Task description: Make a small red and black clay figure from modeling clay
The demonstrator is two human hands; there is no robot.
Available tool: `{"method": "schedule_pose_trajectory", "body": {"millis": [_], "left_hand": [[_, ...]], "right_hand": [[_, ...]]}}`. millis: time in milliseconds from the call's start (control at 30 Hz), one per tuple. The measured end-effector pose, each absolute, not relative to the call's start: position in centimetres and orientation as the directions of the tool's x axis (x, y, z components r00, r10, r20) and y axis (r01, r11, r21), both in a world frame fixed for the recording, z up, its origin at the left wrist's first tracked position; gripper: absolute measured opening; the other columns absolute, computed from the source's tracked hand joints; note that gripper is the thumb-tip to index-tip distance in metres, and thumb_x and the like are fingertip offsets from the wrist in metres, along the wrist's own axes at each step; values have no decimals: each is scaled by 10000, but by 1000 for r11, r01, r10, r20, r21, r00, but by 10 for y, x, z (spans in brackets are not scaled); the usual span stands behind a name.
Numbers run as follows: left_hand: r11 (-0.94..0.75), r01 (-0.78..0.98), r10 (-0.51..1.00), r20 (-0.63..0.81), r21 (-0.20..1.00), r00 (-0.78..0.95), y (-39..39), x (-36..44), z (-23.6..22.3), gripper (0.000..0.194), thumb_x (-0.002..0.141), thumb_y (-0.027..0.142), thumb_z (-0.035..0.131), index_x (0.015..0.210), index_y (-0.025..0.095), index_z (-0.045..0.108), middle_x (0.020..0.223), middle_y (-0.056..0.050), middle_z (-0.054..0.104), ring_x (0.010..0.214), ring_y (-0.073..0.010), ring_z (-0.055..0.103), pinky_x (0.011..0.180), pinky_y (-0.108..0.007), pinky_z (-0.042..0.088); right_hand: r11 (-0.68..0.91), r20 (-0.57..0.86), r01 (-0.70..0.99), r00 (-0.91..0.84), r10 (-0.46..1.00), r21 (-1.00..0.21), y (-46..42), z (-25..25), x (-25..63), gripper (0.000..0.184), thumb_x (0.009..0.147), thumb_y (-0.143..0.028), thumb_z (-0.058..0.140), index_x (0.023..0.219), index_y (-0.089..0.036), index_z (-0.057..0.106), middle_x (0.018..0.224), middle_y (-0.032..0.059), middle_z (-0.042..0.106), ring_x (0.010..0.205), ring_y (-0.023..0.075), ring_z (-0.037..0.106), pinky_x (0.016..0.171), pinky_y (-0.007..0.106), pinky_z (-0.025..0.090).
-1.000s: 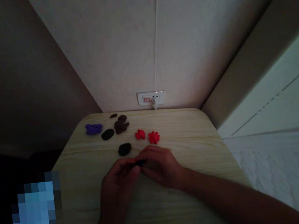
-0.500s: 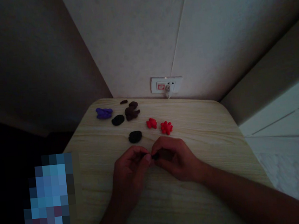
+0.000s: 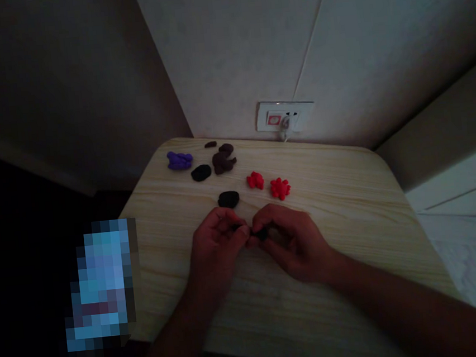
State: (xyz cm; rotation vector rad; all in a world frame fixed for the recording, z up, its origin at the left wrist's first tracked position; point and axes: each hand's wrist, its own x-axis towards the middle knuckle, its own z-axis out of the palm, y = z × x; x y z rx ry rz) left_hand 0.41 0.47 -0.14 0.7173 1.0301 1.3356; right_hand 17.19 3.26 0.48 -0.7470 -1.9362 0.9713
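My left hand (image 3: 216,250) and my right hand (image 3: 292,240) meet over the middle of a light wooden table (image 3: 351,212). Both pinch a small black piece of clay (image 3: 257,235) between their fingertips. Just beyond my hands lies a black lump (image 3: 229,199). Further back sit two red clay shapes (image 3: 255,180) (image 3: 280,188), a dark brown pile (image 3: 223,161), another black lump (image 3: 201,172) and a purple piece (image 3: 179,160).
A wall socket (image 3: 285,116) with a plug in it sits on the wall behind the table. A blurred blue patch (image 3: 100,281) lies at the left. A white surface (image 3: 471,234) adjoins the table on the right. The room is dim.
The view has shifted, so the table and clay pieces now sit further right and higher. My hands keep pinching the black piece, fingertips drawn closer together.
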Motion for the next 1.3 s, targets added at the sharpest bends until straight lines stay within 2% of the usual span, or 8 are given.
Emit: {"method": "schedule_pose_trajectory", "body": {"millis": [300, 600, 767, 900, 1033, 1100, 1200, 1300], "left_hand": [[157, -516, 954, -264, 842, -141, 8, 9, 4, 293, 648, 149, 814, 839, 185, 594, 733, 54, 641, 629, -78, 605, 612, -196, 521], [93, -503, 988, -143, 859, -61, 8, 8, -10, 320, 640, 170, 887, 933, 181, 759, 934, -26, 766, 884, -159, 703, 906, -323, 521], [79, -468, 986, -137, 880, -92, 7, 10, -7, 250, 633, 185, 903, 849, 168, 778, 837, -25, 770, 790, -149, 707, 848, -311, 529], [85, -534, 977, -175, 841, -120, 8, 8, -3, 269, 624, 206, 923, 835, 152, 766, 775, -4, 736, 702, -101, 658, 734, -233, 513], [37, -629, 941, -238, 777, -239, 13, 6, -4, 298, 640, 207, 923, 876, 147, 751, 792, 8, 717, 716, -80, 653, 742, -204, 521], [30, -619, 941, -231, 785, -246, 14, 6, -5, 312, 661, 206, 914, 918, 140, 749, 818, -1, 725, 744, -85, 666, 770, -208, 532], [44, -600, 953, -214, 799, -215, 13, 6, -5, 392, 681, 212, 907, 1026, 141, 737, 877, -35, 763, 810, -119, 705, 836, -249, 554], [53, -597, 959, -207, 801, -193, 11, 7, -4, 483, 689, 209, 902, 1126, 144, 705, 958, -76, 792, 850, -153, 734, 876, -295, 566]], "right_hand": [[669, 540, 206, -446, 714, -714, 29, 2, 169, 193, 894, -79, 542, 1020, -223, 572, 907, 54, 668, 800, 182, 651, 721, 312, 550], [643, 470, 362, -461, 753, -675, 40, -3, 176, 111, 958, -229, 623, 1067, -214, 642, 931, 66, 724, 798, 203, 689, 732, 335, 561], [666, 515, 327, -441, 735, -670, 39, -2, 176, 53, 944, -211, 626, 996, -208, 632, 856, 51, 707, 735, 181, 668, 685, 303, 561], [668, 528, 288, -434, 730, -686, 34, 2, 172, 30, 945, -186, 609, 965, -207, 615, 822, 40, 680, 713, 167, 639, 675, 288, 552], [621, 517, 286, -364, 775, -730, 36, 2, 177, 34, 960, -194, 594, 932, -206, 607, 820, 38, 666, 720, 162, 640, 690, 286, 553], [576, 493, 288, -314, 811, -765, 38, -1, 181, 32, 957, -232, 627, 978, -208, 623, 861, 49, 696, 750, 173, 677, 718, 301, 573], [479, 422, 252, -249, 872, -841, 39, -6, 184, 219, 905, -300, 730, 1069, -203, 620, 923, 71, 749, 762, 195, 738, 706, 310, 607], [445, 384, 245, -260, 886, -861, 39, -7, 186, 231, 874, -330, 780, 1012, -202, 647, 872, 62, 774, 703, 193, 744, 643, 292, 612]]}}
